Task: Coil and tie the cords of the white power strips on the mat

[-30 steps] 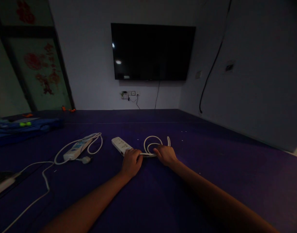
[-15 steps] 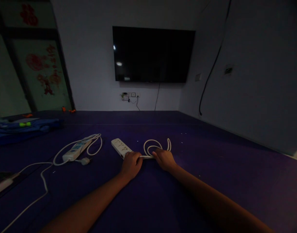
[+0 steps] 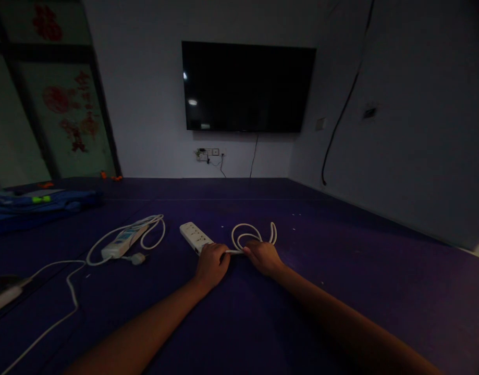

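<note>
A white power strip (image 3: 195,237) lies slanted on the purple surface, its sockets facing up. My left hand (image 3: 213,264) is closed over the strip's near end, where the cord comes out. Just to the right, my right hand (image 3: 263,256) is closed on the strip's white cord (image 3: 234,252). Loops of that cord curl on the surface behind my right hand and stick out past it. The fingertips of both hands are hidden beneath them.
A second power strip (image 3: 124,242) with a coiled cord and a plug (image 3: 138,259) lies to the left. Another white strip (image 3: 4,301) is at the left edge. Blue cloth (image 3: 47,204) lies farther back. A television (image 3: 249,87) hangs on the far wall above the purple floor (image 3: 341,281).
My right hand has slid very slightly left along the cord. The left hand and the power strip have stayed in place.
</note>
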Available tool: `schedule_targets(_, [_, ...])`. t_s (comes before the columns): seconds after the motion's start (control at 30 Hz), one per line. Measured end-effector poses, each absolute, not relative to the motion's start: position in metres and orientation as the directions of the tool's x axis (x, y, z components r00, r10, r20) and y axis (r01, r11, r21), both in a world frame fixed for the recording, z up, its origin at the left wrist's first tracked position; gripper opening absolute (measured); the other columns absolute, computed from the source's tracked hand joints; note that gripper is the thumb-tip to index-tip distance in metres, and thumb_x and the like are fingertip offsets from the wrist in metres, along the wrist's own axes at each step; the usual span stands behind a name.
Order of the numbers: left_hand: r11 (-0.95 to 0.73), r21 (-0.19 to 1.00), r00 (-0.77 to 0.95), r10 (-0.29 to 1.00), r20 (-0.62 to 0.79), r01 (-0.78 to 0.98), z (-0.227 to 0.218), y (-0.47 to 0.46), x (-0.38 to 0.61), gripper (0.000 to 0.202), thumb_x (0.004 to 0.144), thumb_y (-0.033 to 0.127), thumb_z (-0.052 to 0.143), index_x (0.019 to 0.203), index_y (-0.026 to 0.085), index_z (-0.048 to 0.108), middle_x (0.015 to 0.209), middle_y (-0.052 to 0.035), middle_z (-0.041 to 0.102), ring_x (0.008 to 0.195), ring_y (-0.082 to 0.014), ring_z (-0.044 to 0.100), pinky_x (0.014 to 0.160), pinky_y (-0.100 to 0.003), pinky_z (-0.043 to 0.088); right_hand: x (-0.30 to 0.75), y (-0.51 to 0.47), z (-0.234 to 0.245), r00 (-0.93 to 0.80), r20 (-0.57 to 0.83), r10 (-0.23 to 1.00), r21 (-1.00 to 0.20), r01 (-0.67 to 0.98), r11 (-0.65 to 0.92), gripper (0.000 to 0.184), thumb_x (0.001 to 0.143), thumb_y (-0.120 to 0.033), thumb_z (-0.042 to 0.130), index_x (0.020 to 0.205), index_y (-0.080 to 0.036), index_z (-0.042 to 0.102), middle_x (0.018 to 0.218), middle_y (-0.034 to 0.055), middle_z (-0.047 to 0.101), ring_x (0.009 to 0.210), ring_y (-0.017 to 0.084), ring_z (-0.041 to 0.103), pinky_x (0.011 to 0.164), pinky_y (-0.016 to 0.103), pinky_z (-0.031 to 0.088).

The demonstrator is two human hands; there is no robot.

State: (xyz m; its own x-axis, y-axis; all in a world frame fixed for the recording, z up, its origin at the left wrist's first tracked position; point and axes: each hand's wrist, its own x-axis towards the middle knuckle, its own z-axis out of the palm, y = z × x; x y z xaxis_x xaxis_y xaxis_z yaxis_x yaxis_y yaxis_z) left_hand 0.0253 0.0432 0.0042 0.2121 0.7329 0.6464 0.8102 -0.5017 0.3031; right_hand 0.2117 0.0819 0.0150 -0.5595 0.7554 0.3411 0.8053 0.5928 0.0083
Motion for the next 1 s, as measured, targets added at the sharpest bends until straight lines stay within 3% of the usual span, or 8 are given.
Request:
schedule_targets(0.47, [-0.507,0.331,0.218,0.75,0.625,0.796,0.0048,0.0448,0.0248,0.022,0.082,0.02,0.043,0.07,0.017,0.061,0.069,-0.0033,0.062,0.069,-0.0161,0.055,0.067,-0.028,0.037,0.2149,0.0869,0.0203,-0.184,0.359,0.915,-0.032,0.978,0.208,0.055,0.092,-0.046,0.014,0.087,-0.014,0.06,0.089,0.0126,0.065,0.08,0.021,0.062,0.062,0.026,0.037])
schedule_targets(0.73, [-0.5,0.323,0.213,0.748,0.628,0.804,0.0056,0.0431,0.0249,0.02,0.082,0.021,0.044,0.07,0.018,0.06,0.068,-0.0031,0.061,0.069,-0.0163,0.055,0.066,-0.027,0.036,0.2143,0.0864,0.023,-0.186,0.332,0.925,-0.024,0.978,0.205,0.055,0.091,-0.047,0.015,0.089,-0.014,0.06,0.091,0.0131,0.064,0.081,0.02,0.062,0.064,0.025,0.039])
schedule_targets(1.0, [-0.501,0.356,0.228,0.776,0.588,0.789,0.0051,0.0451,0.0246,0.018,0.081,0.021,0.045,0.074,0.019,0.061,0.066,-0.0017,0.061,0.065,-0.0151,0.055,0.063,-0.026,0.035,0.2133,0.0839,0.0184,-0.308,0.353,0.884,0.011,0.946,0.325,0.05,0.093,-0.042,0.017,0.088,-0.016,0.059,0.09,0.0094,0.064,0.079,0.019,0.061,0.06,0.024,0.037])
